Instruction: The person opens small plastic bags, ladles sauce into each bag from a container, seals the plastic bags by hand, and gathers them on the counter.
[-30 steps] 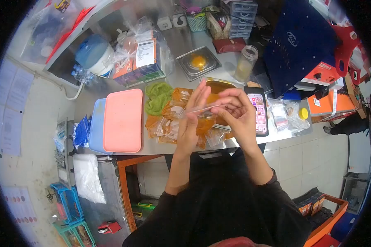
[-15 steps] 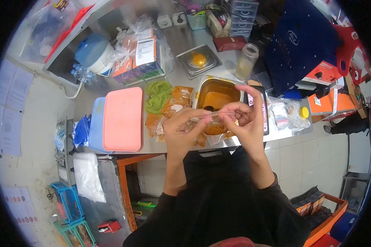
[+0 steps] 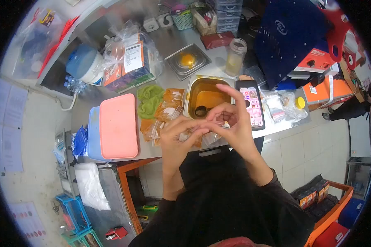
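Note:
My left hand (image 3: 175,136) and my right hand (image 3: 237,133) meet over the front edge of the metal counter. Both pinch the edge of a small clear plastic bag (image 3: 212,139), whose body hangs mostly hidden behind the fingers. The right index finger points up, away from the pinch. Just behind the hands sits a steel pan (image 3: 190,92) of orange-brown sauce (image 3: 212,98), with a dark round utensil end (image 3: 201,110) in it. To the left lie several small bags of orange filling (image 3: 173,96), close to my left hand.
A phone (image 3: 253,105) lies right of the pan. A green cloth (image 3: 149,101), pink tray (image 3: 118,125) and blue tray (image 3: 94,136) are left. Behind stand a steel lid (image 3: 188,61), glass jar (image 3: 236,57) and wrapped box (image 3: 130,64). A large blue machine (image 3: 282,41) stands right.
My fingertips have come closer together along the bag's edge, which shows less between them. The view has shifted, uncovering more of the phone and the dark utensil end.

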The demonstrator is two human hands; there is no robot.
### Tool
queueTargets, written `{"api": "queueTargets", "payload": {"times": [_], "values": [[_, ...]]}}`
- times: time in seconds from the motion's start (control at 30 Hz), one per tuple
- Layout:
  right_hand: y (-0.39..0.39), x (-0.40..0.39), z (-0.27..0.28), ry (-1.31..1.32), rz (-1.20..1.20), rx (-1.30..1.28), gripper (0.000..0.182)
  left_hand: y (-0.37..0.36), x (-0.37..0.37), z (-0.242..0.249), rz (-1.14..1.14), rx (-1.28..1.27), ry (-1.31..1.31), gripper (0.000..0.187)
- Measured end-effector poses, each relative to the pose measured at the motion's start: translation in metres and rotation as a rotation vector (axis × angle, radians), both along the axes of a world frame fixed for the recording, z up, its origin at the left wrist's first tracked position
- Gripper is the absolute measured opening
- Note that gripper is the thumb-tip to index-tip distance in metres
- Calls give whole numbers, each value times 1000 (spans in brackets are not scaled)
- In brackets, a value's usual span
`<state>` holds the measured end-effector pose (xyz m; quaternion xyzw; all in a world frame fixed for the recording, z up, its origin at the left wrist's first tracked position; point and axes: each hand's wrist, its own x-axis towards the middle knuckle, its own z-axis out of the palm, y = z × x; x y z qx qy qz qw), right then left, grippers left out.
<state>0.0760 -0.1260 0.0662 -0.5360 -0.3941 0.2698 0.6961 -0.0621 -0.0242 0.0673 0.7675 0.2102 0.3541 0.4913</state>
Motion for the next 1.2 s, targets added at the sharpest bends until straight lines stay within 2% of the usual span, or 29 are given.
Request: {"api": "queueTargets", "payload": {"times": [0.03, 0.1, 0.17, 0.2, 0.23, 0.27, 0.37, 0.5, 0.57, 0.63, 0.7, 0.77, 0.8, 0.87, 0.9, 0.93, 0.97, 1.03, 1.1, 1.17, 1.2], "values": [[0, -1, -2, 2, -8, -2, 75, 0, 0, -1, -1, 41, 12, 18], [0, -4, -6, -215, -75, -80, 71, -3, -1, -7, -8, 79, 28, 17], [-1, -11, -7, -275, -120, -96, 67, -4, -2, -15, 126, 119, 63, 13], [-1, -13, -11, -311, -109, -75, 66, -5, -4, -15, 113, 120, 66, 13], [-4, -15, -14, -346, -102, -57, 64, -5, -7, -14, 150, 243, 117, 11], [-8, -14, -14, -296, -71, -50, 60, -5, -11, -13, 182, 366, 165, 10], [-25, -13, -15, -181, -10, -13, 57, -12, -18, -15, 169, 369, 173, 8], [-49, -10, -24, -269, -85, -60, 47, -19, -21, -5, 80, 342, 279, 8], [-64, 4, -23, -262, -136, -80, 48, -2, -35, -26, 177, 410, 244, 5], [-86, 33, -25, -77, -466, -264, 50, 34, -63, -45, 414, 178, 187, 5], [-102, 69, -44, -103, -702, -420, 48, 50, -72, -38, 607, 263, 311, 10], [-112, 98, -69, -195, -781, -511, 32, 69, -86, -55, 640, 279, 331, 13], [-113, 110, -83, -187, -795, -514, 32, 75, -88, -70, 695, 289, 343, 16], [-113, 127, -112, -585, -863, -602, 18, 81, -85, -104, 638, 283, 297, 19], [-110, 134, -120, -578, -871, -603, 18, 86, -85, -121, 594, 273, 248, 22], [-106, 138, -126, -572, -879, -620, 15, 85, -91, -135, 601, 483, 407, 25], [-102, 143, -132, -571, -888, -632, 13, 87, -94, -148, 597, 489, 405, 25], [-98, 152, -144, -585, -872, -626, 15, 83, -93, -157, 559, 875, 633, 21], [-93, 160, -150, -548, -851, -634, 15, 81, -90, -160, 590, 798, 701, 20], [-88, 159, -141, -558, -840, -631, 17, 84, -90, -168, 635, 821, 413, 18], [-84, 160, -136, -567, -844, -632, 19, 86, -89, -168, 666, 819, 426, 18]]}}
